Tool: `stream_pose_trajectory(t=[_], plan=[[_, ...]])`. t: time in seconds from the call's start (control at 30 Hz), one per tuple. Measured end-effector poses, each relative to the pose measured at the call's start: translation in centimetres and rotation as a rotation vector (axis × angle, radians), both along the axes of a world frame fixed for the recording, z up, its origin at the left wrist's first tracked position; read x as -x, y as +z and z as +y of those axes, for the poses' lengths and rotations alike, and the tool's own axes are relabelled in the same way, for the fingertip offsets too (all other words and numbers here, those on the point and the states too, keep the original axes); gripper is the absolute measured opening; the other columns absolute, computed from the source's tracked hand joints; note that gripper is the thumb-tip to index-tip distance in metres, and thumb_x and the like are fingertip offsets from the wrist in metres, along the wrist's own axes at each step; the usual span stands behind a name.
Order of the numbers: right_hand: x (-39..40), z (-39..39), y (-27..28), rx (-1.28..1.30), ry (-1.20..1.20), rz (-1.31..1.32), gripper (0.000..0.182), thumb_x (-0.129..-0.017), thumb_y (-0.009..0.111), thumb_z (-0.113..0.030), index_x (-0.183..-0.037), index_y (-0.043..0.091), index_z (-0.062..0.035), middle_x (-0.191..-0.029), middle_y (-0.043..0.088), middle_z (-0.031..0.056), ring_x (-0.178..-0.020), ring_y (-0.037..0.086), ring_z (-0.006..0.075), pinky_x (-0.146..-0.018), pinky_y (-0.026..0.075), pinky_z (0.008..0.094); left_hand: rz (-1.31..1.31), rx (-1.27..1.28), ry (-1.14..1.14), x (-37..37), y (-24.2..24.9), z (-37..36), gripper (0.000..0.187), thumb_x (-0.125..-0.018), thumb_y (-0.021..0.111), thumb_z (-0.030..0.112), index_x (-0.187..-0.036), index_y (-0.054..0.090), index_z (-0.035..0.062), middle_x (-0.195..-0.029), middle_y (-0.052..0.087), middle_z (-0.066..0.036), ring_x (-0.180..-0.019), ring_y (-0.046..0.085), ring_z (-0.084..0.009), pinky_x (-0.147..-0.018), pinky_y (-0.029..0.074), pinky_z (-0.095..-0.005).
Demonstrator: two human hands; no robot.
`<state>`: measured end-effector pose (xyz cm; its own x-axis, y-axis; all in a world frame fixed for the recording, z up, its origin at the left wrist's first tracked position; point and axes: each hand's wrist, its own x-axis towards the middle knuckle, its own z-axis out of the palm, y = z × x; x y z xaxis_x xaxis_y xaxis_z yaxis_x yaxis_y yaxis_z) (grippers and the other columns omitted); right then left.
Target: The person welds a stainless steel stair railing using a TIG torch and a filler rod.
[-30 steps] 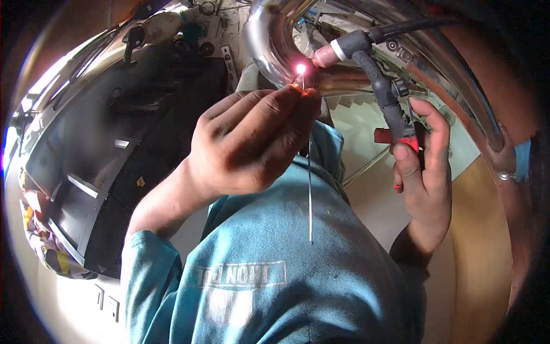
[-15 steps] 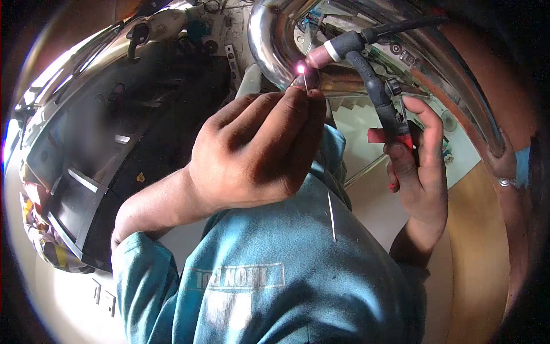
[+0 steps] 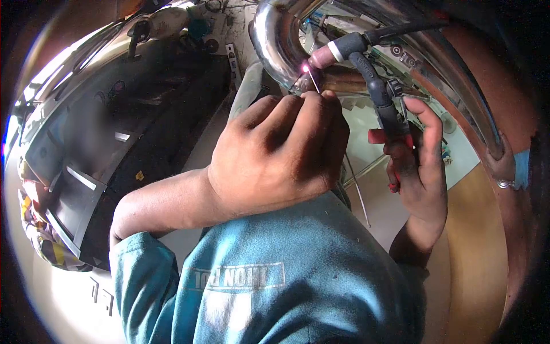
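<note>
My left hand [image 3: 275, 155] is closed, pinching a thin filler rod [image 3: 356, 186] whose tip reaches up to a bright glowing spot. The rod's free end hangs below my hand. The glow lies on a joint of a shiny curved metal pipe [image 3: 274, 37]. My right hand [image 3: 421, 149] grips the handle of a TIG welding torch [image 3: 375, 86], its index finger raised along the side. The torch's pink nozzle [image 3: 322, 58] points left at the glow, close to the pipe. My left palm and fingertips are hidden.
A large dark panel [image 3: 166, 137] stands on the left. Behind the pipe lies a small spirit level [image 3: 232, 60]. Another person's hand [image 3: 501, 160], with a bracelet, is at the far right beside a long curved metal tube [image 3: 470, 80]. The torch cable [image 3: 407, 27] runs right.
My left hand has shifted right with the filler rod, and the rod's lower end has swung right. The glow looks smaller. My right hand and the torch have barely moved.
</note>
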<state>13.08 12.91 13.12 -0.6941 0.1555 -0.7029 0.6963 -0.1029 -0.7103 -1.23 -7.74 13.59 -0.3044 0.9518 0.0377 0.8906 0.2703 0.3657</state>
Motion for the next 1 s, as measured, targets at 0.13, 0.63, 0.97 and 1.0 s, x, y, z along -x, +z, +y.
stream_pose_trajectory(t=[0.13, 0.63, 0.97, 1.0], plan=[[0.27, -0.06, 0.19, 0.023, -0.019, -0.012, 0.049, -0.102, 0.056, -0.016, -0.146, 0.035, -0.0110, -0.107, 0.072, 0.0083, -0.077, 0.061, 0.0067, -0.058, 0.042, 0.0208, 0.042, -0.024, 0.003, -0.14, -0.10, -0.28, 0.042, -0.068, 0.070, 0.005, -0.109, 0.073, -0.0033, -0.106, 0.068, -0.018, -0.082, 0.070, -0.0211, -0.067, 0.060, -0.0310], [0.42, -0.08, 0.23, -0.021, -0.006, -0.006, 0.050, -0.099, 0.053, -0.003, -0.146, 0.035, -0.0098, -0.110, 0.070, 0.0101, -0.091, 0.065, 0.0116, -0.061, 0.045, 0.0214, 0.044, -0.047, -0.024, 0.20, -0.36, 0.16, 0.036, -0.075, 0.073, 0.006, -0.109, 0.073, -0.0039, -0.104, 0.069, -0.017, -0.082, 0.071, -0.0208, -0.065, 0.059, -0.0300], [0.37, 0.28, 0.37, 0.023, -0.006, -0.070, 0.052, -0.099, 0.052, -0.002, -0.147, 0.034, -0.0074, -0.117, 0.066, 0.0124, -0.099, 0.066, 0.0142, -0.066, 0.048, 0.0234, 0.040, -0.075, -0.031, 0.39, -0.43, 0.02, 0.042, -0.067, 0.071, 0.004, -0.108, 0.073, -0.0041, -0.104, 0.069, -0.017, -0.081, 0.070, -0.0210, -0.064, 0.059, -0.0308], [0.35, 0.30, 0.36, 0.024, -0.005, -0.065, 0.052, -0.099, 0.052, -0.001, -0.147, 0.033, -0.0071, -0.117, 0.066, 0.0127, -0.099, 0.067, 0.0147, -0.068, 0.049, 0.0242, 0.035, -0.079, -0.025, 0.37, -0.49, 0.02, 0.043, -0.066, 0.071, 0.004, -0.108, 0.073, -0.0041, -0.104, 0.069, -0.017, -0.081, 0.070, -0.0210, -0.063, 0.059, -0.0309]])
